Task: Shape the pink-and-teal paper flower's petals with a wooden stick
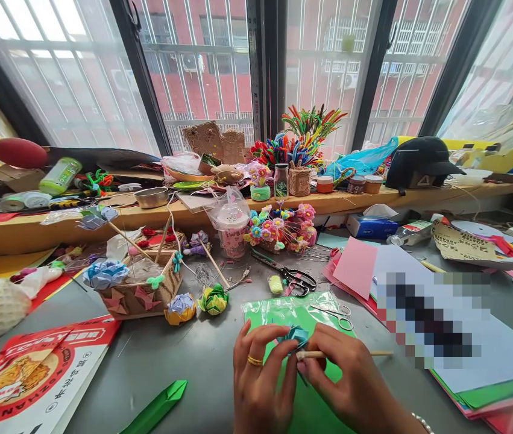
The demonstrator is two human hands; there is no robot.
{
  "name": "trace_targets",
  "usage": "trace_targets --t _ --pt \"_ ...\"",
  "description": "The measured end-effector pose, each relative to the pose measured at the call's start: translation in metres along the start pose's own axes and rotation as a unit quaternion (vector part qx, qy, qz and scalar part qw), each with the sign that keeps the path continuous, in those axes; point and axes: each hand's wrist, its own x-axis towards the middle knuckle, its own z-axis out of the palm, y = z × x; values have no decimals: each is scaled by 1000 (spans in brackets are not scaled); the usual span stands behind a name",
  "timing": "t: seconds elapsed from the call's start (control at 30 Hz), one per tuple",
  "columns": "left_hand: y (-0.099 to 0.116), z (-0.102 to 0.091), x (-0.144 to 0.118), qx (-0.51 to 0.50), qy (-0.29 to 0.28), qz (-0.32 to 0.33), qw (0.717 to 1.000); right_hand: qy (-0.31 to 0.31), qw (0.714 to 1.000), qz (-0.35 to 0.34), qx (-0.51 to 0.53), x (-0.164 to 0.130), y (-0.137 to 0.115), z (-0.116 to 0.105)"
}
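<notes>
Grey table [193, 361]: stick [346, 354] horizontal, tip right, both hands pinching.

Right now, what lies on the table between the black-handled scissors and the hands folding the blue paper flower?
In the head view, small silver scissors lie on green paper, between the black-handled scissors and the hands, left and right.

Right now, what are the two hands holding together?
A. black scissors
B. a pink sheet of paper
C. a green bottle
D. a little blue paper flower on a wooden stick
D: the left hand and right hand pinch a small blue paper flower with a wooden stick poking out to the right; the black scissors lie untouched on the table.
</notes>
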Motion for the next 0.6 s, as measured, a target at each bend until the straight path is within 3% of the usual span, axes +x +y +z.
trace_targets --t 0.13,0.23,0.47,0.6 --pt "-6 -9 7 -119 -88 -104 983 -21 996 -10 87 5 5 -11" --pt "-7 -11 10 -215 -112 -171 955 -23 993 -18 117 8 13 -20" --pt "-9 -14 10 -262 -182 -183 930 -72 988 -55 129 9 14 -25" --pt "-8 -16 14 -294 -174 -186 921 -76 989 -45 122 10 11 -26"
